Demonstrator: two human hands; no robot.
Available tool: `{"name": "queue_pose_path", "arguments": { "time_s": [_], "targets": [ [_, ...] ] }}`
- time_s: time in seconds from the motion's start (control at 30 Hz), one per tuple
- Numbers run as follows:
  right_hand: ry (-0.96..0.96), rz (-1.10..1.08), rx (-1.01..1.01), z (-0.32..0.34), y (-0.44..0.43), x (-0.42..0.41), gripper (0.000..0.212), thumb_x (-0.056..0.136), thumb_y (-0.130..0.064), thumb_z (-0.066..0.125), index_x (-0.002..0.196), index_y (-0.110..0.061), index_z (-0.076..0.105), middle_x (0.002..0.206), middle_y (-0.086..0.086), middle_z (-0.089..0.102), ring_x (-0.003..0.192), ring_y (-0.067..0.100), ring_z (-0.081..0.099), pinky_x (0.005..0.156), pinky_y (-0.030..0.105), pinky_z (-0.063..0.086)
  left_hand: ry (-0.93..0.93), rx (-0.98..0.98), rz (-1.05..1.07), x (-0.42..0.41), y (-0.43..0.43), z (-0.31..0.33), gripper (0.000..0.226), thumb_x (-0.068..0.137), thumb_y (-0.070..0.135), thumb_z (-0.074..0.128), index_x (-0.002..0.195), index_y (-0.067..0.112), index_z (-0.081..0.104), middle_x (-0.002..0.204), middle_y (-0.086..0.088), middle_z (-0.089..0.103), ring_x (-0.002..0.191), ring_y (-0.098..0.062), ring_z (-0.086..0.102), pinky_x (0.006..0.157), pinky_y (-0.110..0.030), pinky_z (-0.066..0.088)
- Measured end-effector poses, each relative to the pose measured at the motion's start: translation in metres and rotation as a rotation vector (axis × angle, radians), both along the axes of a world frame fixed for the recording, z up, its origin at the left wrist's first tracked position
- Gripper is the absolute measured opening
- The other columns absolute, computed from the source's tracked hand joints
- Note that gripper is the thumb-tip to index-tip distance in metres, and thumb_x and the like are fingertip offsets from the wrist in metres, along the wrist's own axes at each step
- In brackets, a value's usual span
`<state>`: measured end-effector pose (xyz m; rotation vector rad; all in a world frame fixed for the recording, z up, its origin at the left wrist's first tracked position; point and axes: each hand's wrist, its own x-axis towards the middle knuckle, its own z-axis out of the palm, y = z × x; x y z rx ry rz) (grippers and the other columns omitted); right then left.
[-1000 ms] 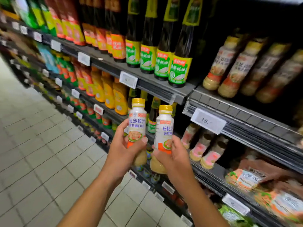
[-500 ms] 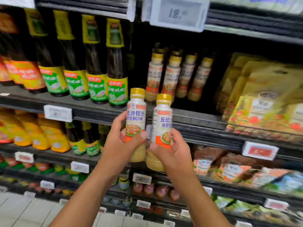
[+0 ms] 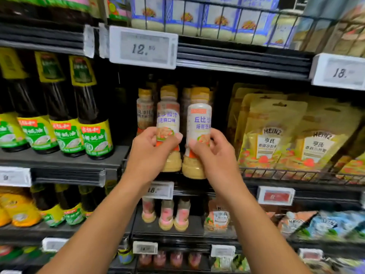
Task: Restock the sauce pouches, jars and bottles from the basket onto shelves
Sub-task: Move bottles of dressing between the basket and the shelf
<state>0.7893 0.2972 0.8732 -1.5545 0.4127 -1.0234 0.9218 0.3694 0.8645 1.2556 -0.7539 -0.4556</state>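
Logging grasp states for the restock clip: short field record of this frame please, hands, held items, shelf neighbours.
left hand: grips yellow-capped plastic dressing bottle with white label, upright
right hand: grips second matching bottle, upright
placement: both held side by side in front of the black shelf, not clearly set down
behind: stocked dressing bottles of the same kind
left of slot: dark glass bottles with green labels
right of slot: yellow Heinz pouches
above: white price tag reading 12

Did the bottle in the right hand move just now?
Yes. The right-hand bottle rose: earlier its base hung below the shelf edge, now it's about level with it.
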Motion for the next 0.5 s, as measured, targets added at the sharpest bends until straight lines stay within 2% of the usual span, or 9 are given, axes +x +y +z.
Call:
{"name": "queue_pose_path", "arguments": {
  "time_s": [0.17,0.3,0.4,0.47,0.5],
  "targets": [
    [0.083,-0.072,-0.036,0.016,-0.030,0.001,0.032,0.078,-0.026,0.078,0.102,-0.015,0.059,0.089,0.000,0.077,0.081,0.010,0.072,0.071,0.030,0.058,-0.098,0.051,0.057,-0.002,-0.020,0.015,0.040,0.065,0.044,0.078,0.094,0.018,0.069,0.080,0.004,0.076,0.072,-0.010,0.073,0.065,-0.034,0.060],
    [0.179,-0.149,-0.066,0.016,-0.049,0.002,0.029,0.078,-0.028,0.083,0.094,-0.020,0.060,0.078,-0.009,0.074,0.071,0.001,0.069,0.062,0.022,0.052,-0.228,0.113,0.104,0.004,-0.032,0.017,0.039,0.068,0.049,0.080,0.093,0.022,0.069,0.084,0.010,0.076,0.078,-0.007,0.072,0.074,-0.038,0.062],
    [0.280,-0.124,-0.086,0.011,-0.058,0.000,0.034,0.077,-0.029,0.083,0.103,-0.015,0.067,0.087,-0.008,0.076,0.082,0.004,0.072,0.069,0.023,0.056,-0.329,0.171,0.150,0.010,-0.037,0.011,0.038,0.070,0.050,0.083,0.096,0.029,0.066,0.086,0.012,0.074,0.079,-0.001,0.069,0.073,-0.031,0.060],
    [0.345,-0.132,-0.112,0.007,-0.062,-0.001,0.025,0.079,-0.028,0.083,0.094,-0.017,0.066,0.076,-0.018,0.074,0.072,-0.005,0.069,0.061,0.014,0.051,-0.394,0.209,0.163,0.012,-0.038,0.007,0.038,0.069,0.052,0.083,0.094,0.033,0.063,0.085,0.016,0.072,0.078,0.003,0.067,0.066,-0.021,0.055],
    [0.387,-0.142,-0.120,0.005,-0.063,-0.001,0.025,0.080,-0.030,0.082,0.093,-0.017,0.066,0.076,-0.017,0.073,0.072,-0.005,0.068,0.061,0.015,0.050,-0.420,0.234,0.171,0.013,-0.039,0.005,0.039,0.068,0.054,0.083,0.093,0.035,0.062,0.086,0.018,0.071,0.078,0.004,0.067,0.064,-0.018,0.052]
  ]
}}
